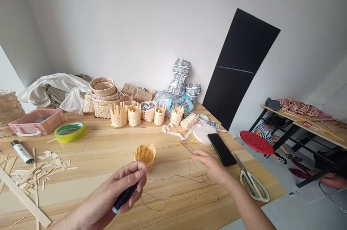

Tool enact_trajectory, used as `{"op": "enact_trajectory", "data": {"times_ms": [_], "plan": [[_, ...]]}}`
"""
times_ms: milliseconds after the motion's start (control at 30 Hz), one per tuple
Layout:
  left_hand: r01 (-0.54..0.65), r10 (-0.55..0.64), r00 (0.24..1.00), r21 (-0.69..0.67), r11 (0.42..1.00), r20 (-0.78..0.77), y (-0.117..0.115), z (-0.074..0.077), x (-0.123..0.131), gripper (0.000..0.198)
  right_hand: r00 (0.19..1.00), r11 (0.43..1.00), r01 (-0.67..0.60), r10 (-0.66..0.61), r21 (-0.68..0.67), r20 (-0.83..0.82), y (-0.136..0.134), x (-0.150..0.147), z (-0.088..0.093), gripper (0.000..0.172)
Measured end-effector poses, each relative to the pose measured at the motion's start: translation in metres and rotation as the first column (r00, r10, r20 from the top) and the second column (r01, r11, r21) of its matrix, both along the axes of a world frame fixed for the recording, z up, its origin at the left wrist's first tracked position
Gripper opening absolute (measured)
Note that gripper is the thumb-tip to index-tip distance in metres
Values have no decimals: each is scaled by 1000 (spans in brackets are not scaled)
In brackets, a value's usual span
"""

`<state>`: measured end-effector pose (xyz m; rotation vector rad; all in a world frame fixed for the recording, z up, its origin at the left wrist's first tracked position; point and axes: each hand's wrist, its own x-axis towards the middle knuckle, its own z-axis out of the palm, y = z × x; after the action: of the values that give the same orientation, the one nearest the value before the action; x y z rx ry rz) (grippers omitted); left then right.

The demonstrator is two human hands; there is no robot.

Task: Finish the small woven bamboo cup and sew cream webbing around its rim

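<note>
Head view: we see the left hand (123,183) curled around a dark blue handle (125,198), its fingertips overlapping a small woven basket (144,153) upright on the wooden table (108,156), perhaps touching it, while the right hand (207,163) pinches a thin gridded strip (187,147) near loose dark thread (175,176). We find print on the white tube (24,152), too small to read. Behind a row of pale baskets (134,115) we see a white wall (130,16), with a red stool (256,142) off to the right.
</note>
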<state>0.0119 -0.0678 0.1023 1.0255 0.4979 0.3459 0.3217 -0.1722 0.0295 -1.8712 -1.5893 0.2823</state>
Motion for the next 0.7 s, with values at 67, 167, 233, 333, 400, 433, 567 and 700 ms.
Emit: {"op": "enact_trajectory", "data": {"times_ms": [67, 167, 233, 333, 400, 433, 567, 700], "plan": [[-15, 16, 1000, -31, 999, 18, 6, -4, 3, 15, 996, 997, 77, -78, 24, 52, -3, 14, 9, 57], [-49, 52, 996, -42, 998, 70, 11, -3, 9, 13, 966, 969, 222, -233, 105, 110, -6, 24, 34, 51], [-77, 81, 993, -45, 996, 89, 11, 0, 15, 11, 951, 948, 274, -292, 161, 103, -5, 10, 52, 42], [-101, 109, 987, -75, 992, 115, 8, 6, 23, 12, 970, 967, 206, -181, 150, -162, -2, -44, 69, 28], [-91, 105, 982, -96, 991, 157, 6, 10, 27, 14, 877, 999, 16, 8, 45, -481, 0, -88, 71, 30], [-84, 100, 979, -99, 992, 179, 5, 11, 29, 15, 786, 995, -101, 82, 4, -613, 1, -106, 70, 36], [-103, 120, 968, -89, 991, 221, -1, 12, 32, 18, 556, 974, -224, 151, 27, -817, 8, -151, 61, 36], [-73, 103, 968, -134, 988, 228, -3, 6, 34, 18, 445, 980, -199, 89, -2, -891, 15, -158, 54, 30]]}}
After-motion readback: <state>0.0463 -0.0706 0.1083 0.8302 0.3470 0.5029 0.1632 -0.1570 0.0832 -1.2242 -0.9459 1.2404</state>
